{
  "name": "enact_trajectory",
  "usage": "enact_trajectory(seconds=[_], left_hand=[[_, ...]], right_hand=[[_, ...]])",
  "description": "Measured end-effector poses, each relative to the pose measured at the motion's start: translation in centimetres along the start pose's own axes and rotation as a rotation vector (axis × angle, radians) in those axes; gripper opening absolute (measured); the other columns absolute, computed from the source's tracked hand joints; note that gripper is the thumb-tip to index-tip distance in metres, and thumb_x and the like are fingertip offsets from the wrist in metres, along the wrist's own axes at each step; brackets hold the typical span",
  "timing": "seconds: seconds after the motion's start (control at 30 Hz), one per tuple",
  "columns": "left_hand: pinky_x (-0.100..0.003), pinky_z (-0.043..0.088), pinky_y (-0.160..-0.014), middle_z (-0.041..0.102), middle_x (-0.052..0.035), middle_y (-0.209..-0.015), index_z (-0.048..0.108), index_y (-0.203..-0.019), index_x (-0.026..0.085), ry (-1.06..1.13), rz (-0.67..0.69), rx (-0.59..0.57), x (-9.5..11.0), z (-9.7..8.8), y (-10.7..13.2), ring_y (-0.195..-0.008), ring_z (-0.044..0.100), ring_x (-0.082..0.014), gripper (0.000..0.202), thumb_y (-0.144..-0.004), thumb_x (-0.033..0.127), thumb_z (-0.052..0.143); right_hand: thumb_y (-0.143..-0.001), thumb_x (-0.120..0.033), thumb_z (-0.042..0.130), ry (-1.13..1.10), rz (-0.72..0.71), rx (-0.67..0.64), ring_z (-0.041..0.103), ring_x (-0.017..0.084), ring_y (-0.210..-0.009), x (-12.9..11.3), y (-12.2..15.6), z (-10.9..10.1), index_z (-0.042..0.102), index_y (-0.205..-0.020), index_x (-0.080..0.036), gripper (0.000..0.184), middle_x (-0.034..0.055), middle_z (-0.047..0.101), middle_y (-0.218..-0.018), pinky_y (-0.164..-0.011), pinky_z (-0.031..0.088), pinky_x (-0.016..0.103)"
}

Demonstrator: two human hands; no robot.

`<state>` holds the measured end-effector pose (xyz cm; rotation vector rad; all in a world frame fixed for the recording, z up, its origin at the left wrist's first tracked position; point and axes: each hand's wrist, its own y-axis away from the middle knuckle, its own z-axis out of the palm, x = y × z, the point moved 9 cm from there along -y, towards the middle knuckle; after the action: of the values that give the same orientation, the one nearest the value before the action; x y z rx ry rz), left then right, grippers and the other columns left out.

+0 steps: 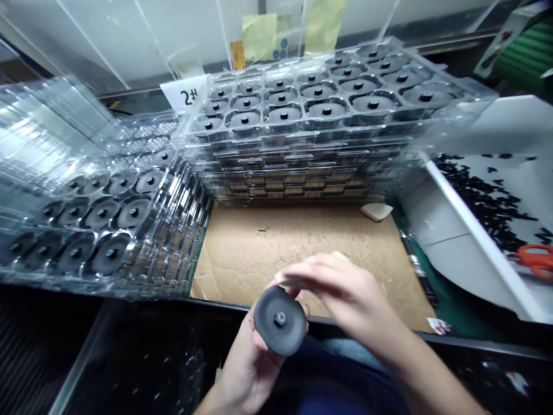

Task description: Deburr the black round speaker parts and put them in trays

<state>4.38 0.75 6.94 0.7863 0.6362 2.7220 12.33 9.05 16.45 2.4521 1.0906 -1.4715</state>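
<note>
Holding a round dark grey part with a central stud [283,340], the left hand [254,374] is at the bottom middle of the frame, its fingers curled around the side and underneath. The part is tilted so that its dished face looks up to the camera. The right hand [349,291] comes from the lower right, and its bent fingertips are at the upper rim of the same part; I cannot tell whether they pinch something small there or only touch the rim.

Behind the hands, a cardboard sheet [259,242] covers the middle of the frame, with a small off-white pad [376,211] near its upper right corner. A stack of clear plastic trays [294,167] stands at upper centre, and another tray stack [159,230] at the left; both carry similar round parts in their pockets. At the right edge, a white bin [458,196] contains many small black pieces [479,196] and an orange-handled tool [538,259].
</note>
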Motion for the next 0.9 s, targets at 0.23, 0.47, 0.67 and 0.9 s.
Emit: enact_trajectory(seconds=[0.23, 0.47, 0.67, 0.9], left_hand=[[-0.029, 0.049, -0.09, 0.069, -0.003, -0.114, 0.069, -0.103, 0.03, 0.154, 0.045, 0.091, 1.5, -0.5, 0.7, -0.103, 0.064, -0.0229, 0.052, -0.053, 0.037, 0.079], [-0.027, 0.051, -0.086, 0.07, -0.0027, -0.112, 0.069, -0.102, 0.028, 0.097, 0.053, 0.089, 1.1, 0.3, 0.4, -0.1, 0.065, -0.0228, 0.051, -0.053, 0.031, 0.082], [-0.029, 0.045, -0.092, 0.071, -0.0041, -0.106, 0.069, -0.102, 0.026, 0.023, 0.031, 0.106, 0.4, -1.0, 0.3, -0.102, 0.062, -0.0219, 0.052, -0.053, 0.036, 0.082], [-0.032, 0.041, -0.098, 0.072, -0.005, -0.102, 0.071, -0.096, 0.022, -0.041, -0.006, 0.064, 0.7, 0.9, 0.5, -0.102, 0.062, -0.0222, 0.041, -0.057, 0.031, 0.081]], right_hand=[[-0.084, -0.02, 0.054, 0.025, 0.263, 0.024, 0.069, 0.019, -0.078, 9.0, 6.2, 4.1, 0.071, -0.091, -0.022, 0.019, 0.0033, 0.074, -0.086, -0.067, 0.056, 0.031], [-0.089, -0.024, 0.051, 0.005, 0.285, 0.298, 0.066, 0.015, -0.09, 2.3, 3.6, -1.1, 0.063, -0.109, -0.024, 0.023, 0.0036, 0.069, -0.105, -0.066, 0.054, 0.023], [-0.085, -0.01, 0.046, 0.029, -0.088, 0.044, 0.063, 0.014, -0.067, -5.7, 0.6, 1.2, 0.065, -0.099, -0.018, 0.025, 0.0027, 0.07, -0.08, -0.065, 0.052, 0.025], [-0.087, -0.01, 0.045, 0.079, -0.122, 0.16, 0.061, 0.015, -0.07, -5.8, 0.9, 0.3, 0.062, -0.106, -0.014, 0.025, 0.0054, 0.068, -0.083, -0.067, 0.05, 0.028]])
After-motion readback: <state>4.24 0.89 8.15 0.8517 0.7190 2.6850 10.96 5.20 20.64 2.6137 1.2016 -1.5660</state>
